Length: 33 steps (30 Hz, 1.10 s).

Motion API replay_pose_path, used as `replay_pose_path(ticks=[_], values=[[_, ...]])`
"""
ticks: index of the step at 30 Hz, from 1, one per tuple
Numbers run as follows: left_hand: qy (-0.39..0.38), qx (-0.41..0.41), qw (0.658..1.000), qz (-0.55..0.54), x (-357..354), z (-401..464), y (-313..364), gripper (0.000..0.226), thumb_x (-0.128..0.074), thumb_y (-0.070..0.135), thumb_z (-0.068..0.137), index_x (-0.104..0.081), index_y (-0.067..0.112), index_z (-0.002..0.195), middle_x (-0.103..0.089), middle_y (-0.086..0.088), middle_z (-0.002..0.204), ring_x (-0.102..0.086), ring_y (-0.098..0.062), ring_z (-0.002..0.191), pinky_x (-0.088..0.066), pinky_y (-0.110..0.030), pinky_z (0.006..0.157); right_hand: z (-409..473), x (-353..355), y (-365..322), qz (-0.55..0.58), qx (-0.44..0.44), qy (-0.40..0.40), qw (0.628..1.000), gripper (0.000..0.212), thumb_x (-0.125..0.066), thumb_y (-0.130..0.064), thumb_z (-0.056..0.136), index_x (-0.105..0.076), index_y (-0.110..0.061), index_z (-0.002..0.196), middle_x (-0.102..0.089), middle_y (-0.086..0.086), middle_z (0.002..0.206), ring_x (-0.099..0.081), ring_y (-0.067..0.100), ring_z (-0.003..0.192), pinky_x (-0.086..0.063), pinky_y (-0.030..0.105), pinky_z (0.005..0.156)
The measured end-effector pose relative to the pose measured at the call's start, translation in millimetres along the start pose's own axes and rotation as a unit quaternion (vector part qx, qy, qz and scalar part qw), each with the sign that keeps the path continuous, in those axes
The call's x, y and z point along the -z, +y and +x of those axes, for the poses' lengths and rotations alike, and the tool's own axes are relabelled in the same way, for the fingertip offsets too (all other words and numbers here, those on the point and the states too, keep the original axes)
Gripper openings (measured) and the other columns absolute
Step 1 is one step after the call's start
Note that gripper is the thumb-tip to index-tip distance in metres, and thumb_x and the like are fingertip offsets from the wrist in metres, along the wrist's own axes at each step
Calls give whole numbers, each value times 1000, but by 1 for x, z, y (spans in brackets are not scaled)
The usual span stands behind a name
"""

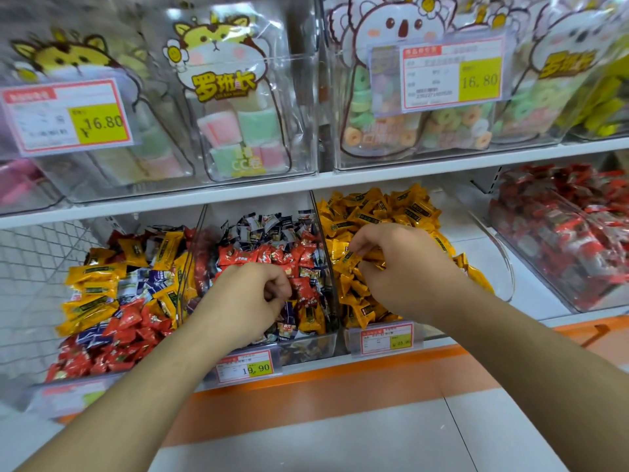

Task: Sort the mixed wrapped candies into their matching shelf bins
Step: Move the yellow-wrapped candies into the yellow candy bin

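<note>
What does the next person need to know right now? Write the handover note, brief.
Left hand: curled in the middle bin over red candies; what it holds is hidden.
Right hand: pinching a yellow candy over the yellow bin.
Done: yellow bin looks all yellow.
Left: middle bin still mixes red, dark blue and yellow; the left bin is also mixed. Red-only bin at far right.

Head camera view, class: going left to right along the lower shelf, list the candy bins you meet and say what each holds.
Mixed yellow, red and blue bin → red and dark-wrapped bin, left hand in it → yellow candy bin, right hand pinching a yellow candy → red candy bin.
</note>
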<state>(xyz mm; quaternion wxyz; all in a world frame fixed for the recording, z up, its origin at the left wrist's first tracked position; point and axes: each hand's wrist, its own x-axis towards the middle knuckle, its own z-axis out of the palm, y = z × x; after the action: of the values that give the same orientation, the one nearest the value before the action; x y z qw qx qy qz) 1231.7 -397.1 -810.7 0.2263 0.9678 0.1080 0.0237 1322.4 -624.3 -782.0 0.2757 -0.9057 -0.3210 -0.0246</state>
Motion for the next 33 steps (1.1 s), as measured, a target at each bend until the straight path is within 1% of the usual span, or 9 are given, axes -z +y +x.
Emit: replay_pose_path(ticks=[8,13,15,18,21,24,27,30,33], values=[[111,32,985,-131,8,0,2,22,-78,14,88,-74,34,80,-71,23,77,-66,6,79,-47,-5,61,0,-2,-2,0,2,-4,1000,29,-63,-11,96,-67,-22,122,-64,-7,115,-57,10,108,-48,20,85],[168,51,912,-371,19,-8,25,12,-80,6,88,-77,18,91,-77,2,82,-73,-5,77,-52,-10,55,-3,-4,-18,30,40,-14,999,47,-70,-30,95,-55,-27,139,-59,-13,128,-53,4,119,-45,18,96],[161,45,894,-416,18,-14,34,12,-81,9,87,-78,19,92,-78,0,83,-75,-10,77,-55,-17,61,-5,-6,-27,46,59,-27,997,56,-73,-41,92,-51,-29,142,-58,-14,132,-53,4,121,-48,23,100],[129,31,879,-457,15,-18,42,13,-81,11,87,-78,22,93,-79,-2,86,-77,-20,83,-59,-35,79,-8,-7,-31,29,85,-1,996,34,-73,-39,92,-61,-31,123,-64,-14,112,-60,7,105,-57,34,86],[89,22,905,-416,9,-18,39,13,-79,18,90,-75,26,100,-78,5,93,-75,-13,88,-59,-32,86,-3,4,-17,-12,24,42,999,24,-68,-33,96,-62,-30,119,-66,-11,107,-62,14,93,-60,41,76],[46,4,960,-274,-2,-18,24,17,-76,22,93,-72,36,101,-73,15,95,-68,-2,91,-57,-24,85,3,20,6,-84,-67,88,990,41,-65,-32,96,-58,-20,134,-65,4,122,-61,28,111,-57,45,88],[-25,-36,995,-94,-16,-19,16,24,-72,29,95,-71,39,117,-69,24,109,-62,6,98,-48,-12,85,4,23,10,-86,-93,77,989,49,-65,-27,95,-55,-18,142,-59,6,134,-54,29,126,-51,40,97],[-77,-27,997,-7,-20,-13,15,28,-69,35,97,-69,39,125,-67,15,125,-65,-6,102,-53,-23,88,2,17,4,-64,-74,45,994,45,-64,-24,97,-56,-21,141,-54,-1,140,-52,22,127,-43,26,90],[-114,-8,993,10,-18,-3,14,33,-72,41,94,-68,42,127,-68,10,127,-68,-10,98,-57,-30,88,2,11,0,-48,-56,29,997,42,-64,-22,97,-57,-22,139,-54,-3,139,-53,19,123,-40,24,86]])
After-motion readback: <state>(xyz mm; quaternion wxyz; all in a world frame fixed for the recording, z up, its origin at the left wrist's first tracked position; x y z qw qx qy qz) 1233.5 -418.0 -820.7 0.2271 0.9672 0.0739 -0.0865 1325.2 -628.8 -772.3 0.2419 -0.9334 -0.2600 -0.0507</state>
